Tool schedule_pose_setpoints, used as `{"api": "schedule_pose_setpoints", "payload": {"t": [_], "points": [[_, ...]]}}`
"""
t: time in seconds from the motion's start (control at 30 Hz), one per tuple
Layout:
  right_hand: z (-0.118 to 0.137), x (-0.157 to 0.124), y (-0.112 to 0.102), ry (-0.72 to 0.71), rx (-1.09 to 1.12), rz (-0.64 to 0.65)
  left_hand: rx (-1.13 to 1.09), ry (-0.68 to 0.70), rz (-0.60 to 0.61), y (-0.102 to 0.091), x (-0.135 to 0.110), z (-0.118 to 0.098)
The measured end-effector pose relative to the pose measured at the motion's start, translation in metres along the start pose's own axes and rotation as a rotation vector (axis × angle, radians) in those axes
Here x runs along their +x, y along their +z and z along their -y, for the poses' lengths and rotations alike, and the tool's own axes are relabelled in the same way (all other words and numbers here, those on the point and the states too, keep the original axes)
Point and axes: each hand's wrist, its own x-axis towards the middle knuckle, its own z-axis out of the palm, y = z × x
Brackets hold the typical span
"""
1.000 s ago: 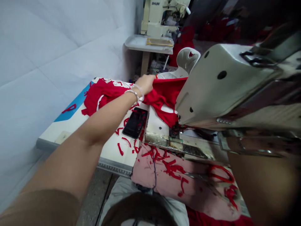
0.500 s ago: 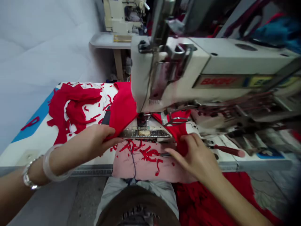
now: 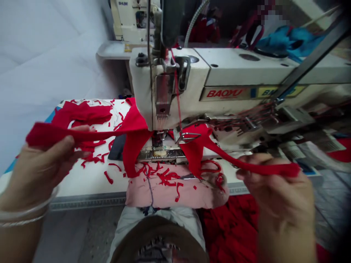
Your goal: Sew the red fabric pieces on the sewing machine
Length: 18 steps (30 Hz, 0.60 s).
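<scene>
Left hand (image 3: 38, 168) raised, pinching shut; right hand (image 3: 274, 190) likewise, apart.

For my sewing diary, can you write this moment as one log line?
left hand: grips red fabric band | right hand: grips band's other end | band: passes under BAOYU sewing machine head | red scraps: on pink pad

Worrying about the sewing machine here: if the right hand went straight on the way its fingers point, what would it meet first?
Likely the red cloth hanging in front of the machine. The right hand pinches a red strip, with its fingers pointing left. Depth is unclear.
</scene>
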Motion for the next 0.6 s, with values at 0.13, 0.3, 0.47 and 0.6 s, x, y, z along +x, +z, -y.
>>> {"api": "schedule_pose_setpoints", "payload": {"t": [0.13,0.3,0.47,0.6], "points": [[-0.004,0.019,0.075,-0.163,0.004,0.04,-0.245,0.145,-0.072,0.06,0.023,-0.043],[-0.031,0.015,0.129,-0.555,-0.778,0.207,0.177,0.555,0.072,0.119,0.021,-0.045],[-0.035,0.005,0.125,-0.499,-0.748,0.138,0.793,0.796,0.086,0.126,-0.002,-0.044],[-0.031,0.005,0.13,-0.456,-0.664,0.121,0.877,0.667,0.153,0.124,-0.01,-0.057]]}}
